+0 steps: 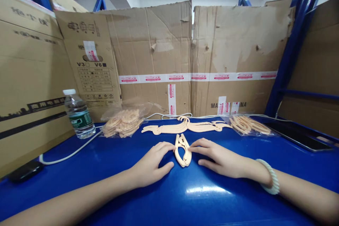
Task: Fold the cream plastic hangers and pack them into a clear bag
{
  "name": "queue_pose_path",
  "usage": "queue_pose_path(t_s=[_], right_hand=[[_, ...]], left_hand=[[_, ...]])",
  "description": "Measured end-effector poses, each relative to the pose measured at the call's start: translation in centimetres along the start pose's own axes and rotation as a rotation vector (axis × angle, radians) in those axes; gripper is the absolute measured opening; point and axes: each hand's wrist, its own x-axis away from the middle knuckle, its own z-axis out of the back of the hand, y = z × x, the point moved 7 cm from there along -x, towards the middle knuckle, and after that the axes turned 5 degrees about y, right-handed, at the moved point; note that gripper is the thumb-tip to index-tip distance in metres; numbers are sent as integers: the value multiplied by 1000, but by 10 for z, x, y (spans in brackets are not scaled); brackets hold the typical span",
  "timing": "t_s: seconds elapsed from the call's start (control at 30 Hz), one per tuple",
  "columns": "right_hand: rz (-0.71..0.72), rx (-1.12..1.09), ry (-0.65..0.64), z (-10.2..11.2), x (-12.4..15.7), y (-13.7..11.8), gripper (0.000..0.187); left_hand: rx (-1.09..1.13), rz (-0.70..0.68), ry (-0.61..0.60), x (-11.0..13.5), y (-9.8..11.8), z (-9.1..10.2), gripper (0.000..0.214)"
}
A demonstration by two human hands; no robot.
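A folded beige plastic hanger point(177, 155) lies flat on the blue tabletop between my hands, its two arms pointing away from me. My left hand point(155, 164) rests at its left side, fingertips at the hanger's edge, thumb apart from the fingers. On the other side my right hand point(221, 157) has its fingertips at the right edge, with the thumb held apart. Neither hand is closed around the hanger. Just beyond it, several unfolded hangers point(172, 127) lie stacked together, hooks pointing away.
Clear bags of folded hangers point(123, 123) and more folded hangers point(249, 125) flank the stack. A water bottle point(79, 116) stands left, near a white cable point(71, 154) and a black device point(25, 171). A dark phone point(299, 137) lies right. Cardboard point(153, 56) walls the back.
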Motion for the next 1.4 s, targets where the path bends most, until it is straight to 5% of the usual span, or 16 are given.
queue_pose_path(t_s=[0.47,0.73,1.4], right_hand=[[-14,-23,-4,0,1,1,37],[6,83,-8,3,1,6,5],[39,120,-30,4,0,5,11]], left_hand=[[-83,-15,-17,-2,4,1,40],[-262,-40,5,0,9,3,10],[-239,-61,-5,0,8,2,11]])
